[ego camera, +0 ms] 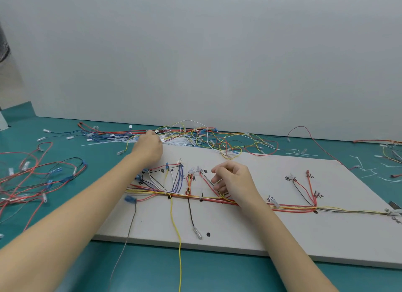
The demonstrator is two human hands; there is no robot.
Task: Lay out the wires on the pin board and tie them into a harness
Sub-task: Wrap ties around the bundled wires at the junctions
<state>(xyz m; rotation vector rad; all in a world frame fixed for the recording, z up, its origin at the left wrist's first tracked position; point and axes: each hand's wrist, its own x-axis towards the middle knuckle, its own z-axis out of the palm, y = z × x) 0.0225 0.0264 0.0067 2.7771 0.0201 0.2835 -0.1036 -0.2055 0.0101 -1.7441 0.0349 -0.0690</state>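
Observation:
A white pin board [250,233] lies on the teal table. Across it runs a trunk of red, yellow, white and black wires [291,207], with branches fanning up to marked pins. My left hand [149,147] reaches past the board's far edge into a pile of white cable ties [174,142]; its fingertips are curled there, and what they hold is hidden. My right hand [233,179] hovers over the middle of the trunk, fingers loosely curled, holding nothing that I can see. A yellow wire [178,237] and a black wire [191,215] hang down toward me.
Tangled spare wires [217,139] lie along the back wall. A heap of red and blue wires [32,183] sits at the left. Cut tie scraps [369,169] are scattered at the right. A thin grey wire [128,233] trails off the board's front edge.

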